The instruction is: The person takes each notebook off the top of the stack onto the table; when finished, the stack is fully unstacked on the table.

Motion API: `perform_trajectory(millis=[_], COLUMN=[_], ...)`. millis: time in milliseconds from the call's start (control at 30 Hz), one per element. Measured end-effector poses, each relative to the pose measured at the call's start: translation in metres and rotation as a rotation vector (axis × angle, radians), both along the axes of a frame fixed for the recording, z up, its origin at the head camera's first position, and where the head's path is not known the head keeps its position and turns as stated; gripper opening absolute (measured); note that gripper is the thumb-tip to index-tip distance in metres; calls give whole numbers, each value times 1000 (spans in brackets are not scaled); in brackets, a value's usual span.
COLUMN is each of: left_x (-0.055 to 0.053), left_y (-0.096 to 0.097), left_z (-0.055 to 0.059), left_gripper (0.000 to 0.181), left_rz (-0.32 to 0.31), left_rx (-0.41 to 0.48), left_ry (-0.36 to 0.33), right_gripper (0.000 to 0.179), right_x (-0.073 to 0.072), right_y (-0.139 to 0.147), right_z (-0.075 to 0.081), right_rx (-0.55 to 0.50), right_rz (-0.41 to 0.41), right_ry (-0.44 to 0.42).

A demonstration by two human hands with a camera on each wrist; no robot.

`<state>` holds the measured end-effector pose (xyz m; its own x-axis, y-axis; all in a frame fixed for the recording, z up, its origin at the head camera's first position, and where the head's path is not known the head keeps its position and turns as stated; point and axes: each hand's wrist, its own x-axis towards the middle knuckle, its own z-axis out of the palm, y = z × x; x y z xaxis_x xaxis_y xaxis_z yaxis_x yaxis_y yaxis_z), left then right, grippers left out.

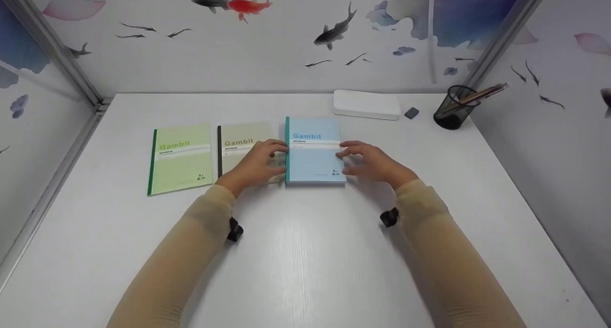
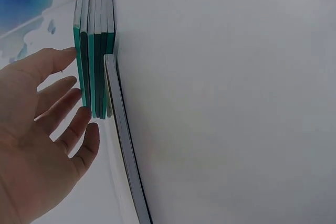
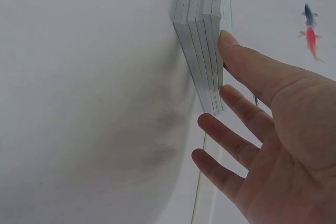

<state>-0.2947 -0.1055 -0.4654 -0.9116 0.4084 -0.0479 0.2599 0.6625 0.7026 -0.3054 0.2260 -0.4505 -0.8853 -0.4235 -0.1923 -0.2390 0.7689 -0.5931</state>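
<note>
A stack of notebooks topped by a blue notebook [image 1: 312, 160] with a teal spine lies flat on the table, in front of the person. My left hand [image 1: 255, 164] is at the spine side, fingertips touching it. From the opposite side, my right hand [image 1: 374, 163] touches the page edges with its fingertips. Both wrist views show loosely bent, spread fingers with no grip around the stack [image 2: 94, 72]. Partly hidden under the left hand is a beige notebook [image 1: 230, 157] with a dark spine. A green notebook [image 1: 184, 168] lies at the far left.
At the back stands a white flat case [image 1: 366, 104] beside a small dark block [image 1: 411, 112]. A black mesh pen holder [image 1: 451, 113] with pencils is near the back right corner. Printed panels [image 1: 277, 56] wall in the white table [image 1: 305, 251].
</note>
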Motion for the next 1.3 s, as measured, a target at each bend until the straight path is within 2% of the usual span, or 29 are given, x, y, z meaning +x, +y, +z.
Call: perform_trajectory(millis=[233, 400, 467, 567, 667, 733, 1000, 1300], left_x=[-1, -1, -2, -3, -4, -4, -1, -4], left_y=[-4, -4, -3, -2, -1, 0, 1, 1], left_z=[5, 11, 12, 13, 12, 12, 11, 10], left_gripper=[59, 60, 60, 60, 60, 61, 61, 62], left_rz=[-7, -16, -31, -52, -46, -35, -12, -38], left_rx=[-99, -132, -142, -160, -166, -163, -130, -226], left_ry=[-26, -6, 9, 29, 19, 5, -24, 65], right_gripper=[46, 45, 45, 46, 53, 58, 66, 66], right_x=[-4, -11, -13, -14, -14, -15, -18, -19], right_y=[2, 4, 3, -1, -7, -11, -21, -25], right_z=[-2, -7, -8, -10, -10, -11, -19, -13], right_rx=[1, -93, -165, -260, -293, -291, -280, -272], right_rz=[13, 25, -12, -132, -249, -287, -364, -409], right_ry=[7, 24, 6, -28, -44, -48, -41, -111])
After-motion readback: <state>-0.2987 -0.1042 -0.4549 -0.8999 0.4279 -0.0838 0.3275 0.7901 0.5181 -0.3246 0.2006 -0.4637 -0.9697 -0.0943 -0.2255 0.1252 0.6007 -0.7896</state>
